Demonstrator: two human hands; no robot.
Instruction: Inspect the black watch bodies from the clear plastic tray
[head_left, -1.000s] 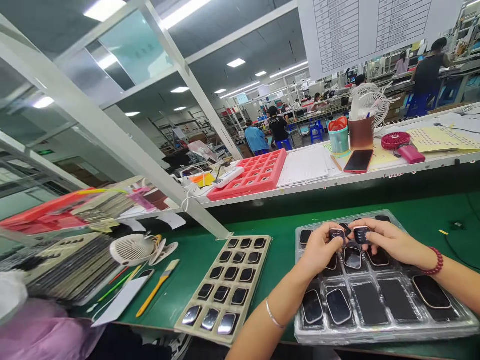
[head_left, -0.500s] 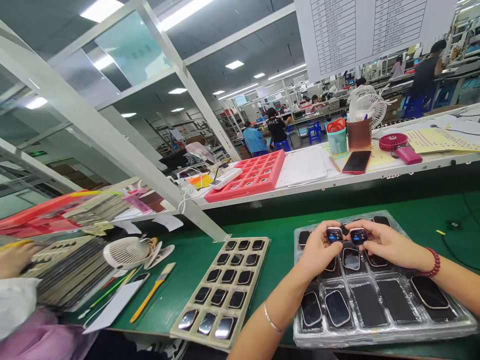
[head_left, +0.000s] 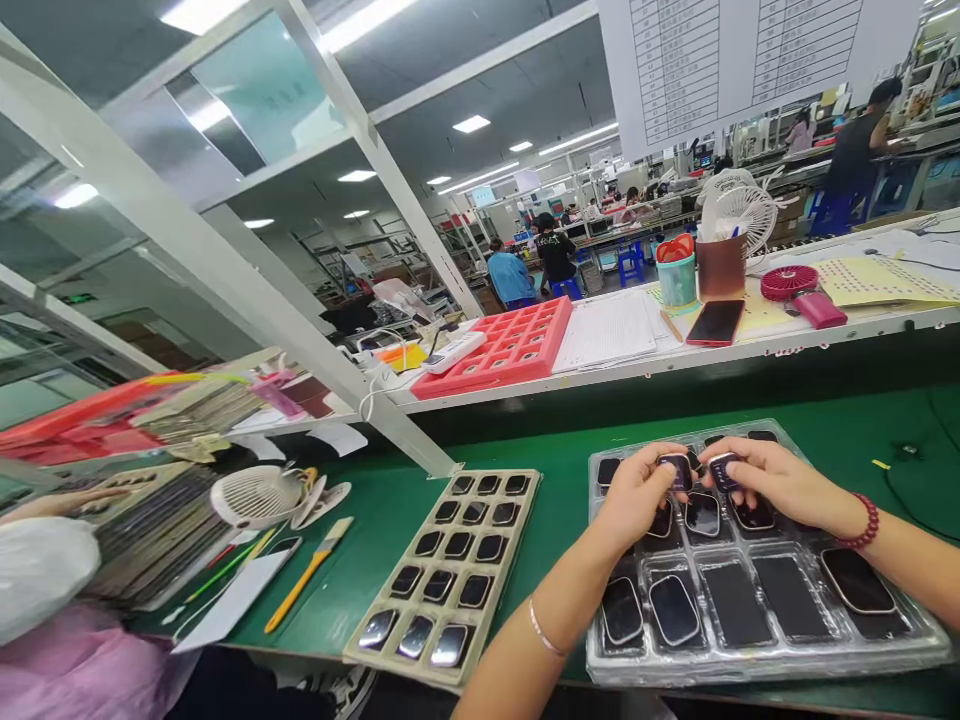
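My left hand (head_left: 637,492) holds a small dark watch case (head_left: 676,470) between thumb and fingers. A second watch case (head_left: 723,470) sits in my right hand (head_left: 772,484), close beside the first. Both hands hover over the far end of a clear plastic tray (head_left: 757,650) whose pockets hold dark watch cases and larger dark screens. A beige tray (head_left: 390,650) with rows of small watch cases lies to the left on the green mat (head_left: 555,500).
A small white fan (head_left: 256,495), a yellow-handled brush (head_left: 304,588) and stacked trays (head_left: 150,540) lie at left, where a co-worker's hand (head_left: 82,500) reaches. A raised shelf behind carries a red tray (head_left: 510,352), phone (head_left: 716,321), cups and papers.
Both hands have tilted the two watch cases and lowered them slightly toward the clear tray. The co-worker's hand at left has come into view over the stacked trays.
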